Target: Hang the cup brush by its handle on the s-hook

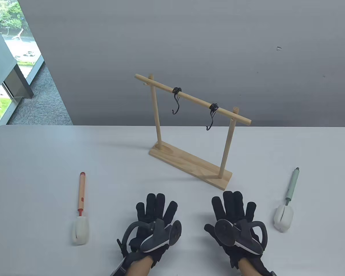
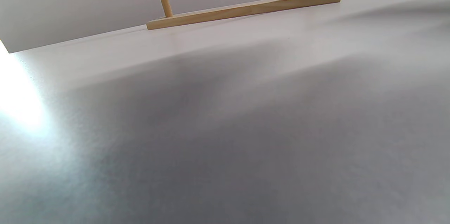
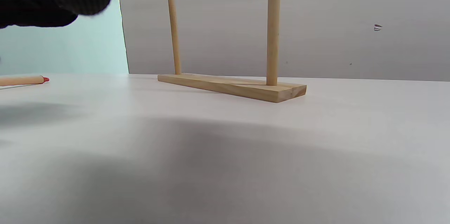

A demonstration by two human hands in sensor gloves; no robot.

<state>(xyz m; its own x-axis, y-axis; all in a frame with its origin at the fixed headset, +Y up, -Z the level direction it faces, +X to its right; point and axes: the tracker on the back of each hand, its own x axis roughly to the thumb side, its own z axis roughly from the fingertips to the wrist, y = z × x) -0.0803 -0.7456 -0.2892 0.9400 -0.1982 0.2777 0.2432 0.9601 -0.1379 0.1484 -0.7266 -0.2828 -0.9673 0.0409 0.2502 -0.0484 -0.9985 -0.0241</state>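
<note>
A wooden rack stands mid-table with two black s-hooks hanging from its top bar. A cup brush with an orange-tan handle and white sponge head lies at the left. A second brush with a pale green handle and white head lies at the right. My left hand and right hand lie flat on the table near the front edge, fingers spread, holding nothing. The rack base shows in the left wrist view and right wrist view.
The white table ends at a grey wall behind the rack. A window and carpeted floor lie past the table's far left corner. The orange handle's tip shows in the right wrist view.
</note>
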